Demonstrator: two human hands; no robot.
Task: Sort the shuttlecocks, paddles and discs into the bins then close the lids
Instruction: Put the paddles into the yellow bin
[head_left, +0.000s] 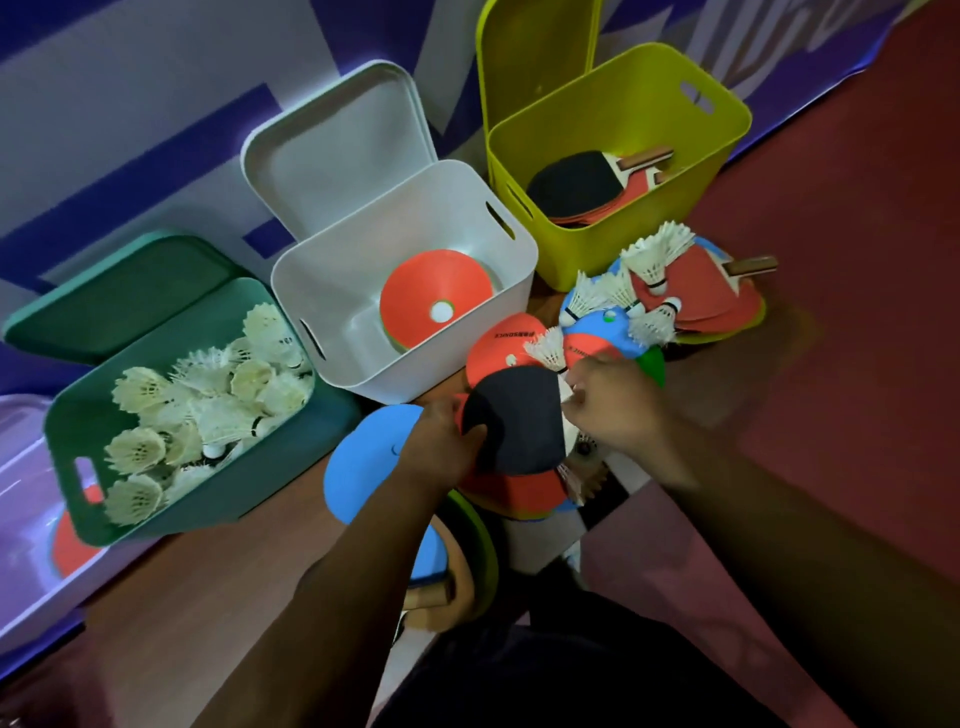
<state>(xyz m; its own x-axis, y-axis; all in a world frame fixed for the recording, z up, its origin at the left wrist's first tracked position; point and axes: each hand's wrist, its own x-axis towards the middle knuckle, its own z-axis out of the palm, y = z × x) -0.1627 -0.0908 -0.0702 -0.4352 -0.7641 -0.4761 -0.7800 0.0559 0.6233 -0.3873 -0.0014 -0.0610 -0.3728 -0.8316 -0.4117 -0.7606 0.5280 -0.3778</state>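
Pinching the black-faced paddle (514, 421) at centre frame is my left hand (447, 441). My right hand (618, 400) is curled; I cannot tell on what.

Green plastic bin (182, 512) at nine o'clock holds white feather shuttlecocks (208, 405); white plastic bin (415, 208) at eleven, flat orange discs (436, 301); yellow-green bin (623, 114) at one, red-and-black paddles (571, 187) — hinged lids (337, 140) upright. Centre: mixed pile (696, 306) — black-faced paddle (519, 421) topmost.
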